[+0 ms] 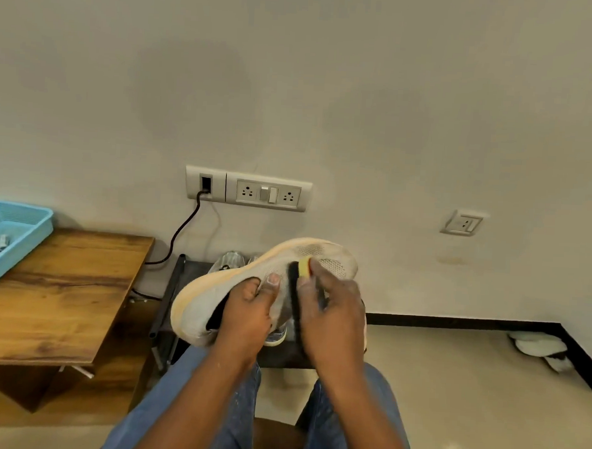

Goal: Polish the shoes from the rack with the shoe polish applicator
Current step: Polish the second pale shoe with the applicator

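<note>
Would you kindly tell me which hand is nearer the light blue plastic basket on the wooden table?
Left. The left hand grips the shoe nearer the basket; the right hand lies beyond it.

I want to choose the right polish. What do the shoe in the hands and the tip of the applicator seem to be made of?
The shoe looks like pale knit or mesh fabric, matt: small holes show near the toe; its sole edge looks like cream foam or rubber. The applicator tip looks like yellow sponge, soft and dull, on a dark body, probably plastic.
</note>
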